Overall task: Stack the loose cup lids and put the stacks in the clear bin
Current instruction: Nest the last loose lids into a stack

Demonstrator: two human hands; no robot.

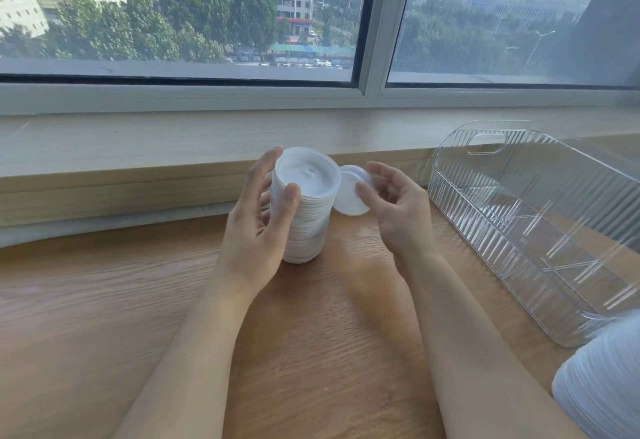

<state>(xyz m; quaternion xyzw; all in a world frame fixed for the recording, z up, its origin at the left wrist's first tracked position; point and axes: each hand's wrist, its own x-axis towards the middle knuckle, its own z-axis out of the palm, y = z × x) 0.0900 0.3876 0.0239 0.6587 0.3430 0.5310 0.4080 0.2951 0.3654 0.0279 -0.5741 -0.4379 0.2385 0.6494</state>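
Note:
A tall stack of white cup lids (306, 210) stands upright on the wooden table, just in front of the window ledge. My left hand (263, 210) wraps around the stack's left side, thumb on its front near the top. My right hand (394, 203) pinches a single white lid (351, 193), tilted on edge and touching the stack's upper right rim. The clear bin (533, 227) with ribbed walls and a handle cutout lies to the right, with no lids seen inside it.
Another stack of white lids (602, 379) lies at the bottom right corner, near the bin's front end. A light wooden window ledge (173, 148) runs behind the table (311, 352). Bare wood shows between my forearms.

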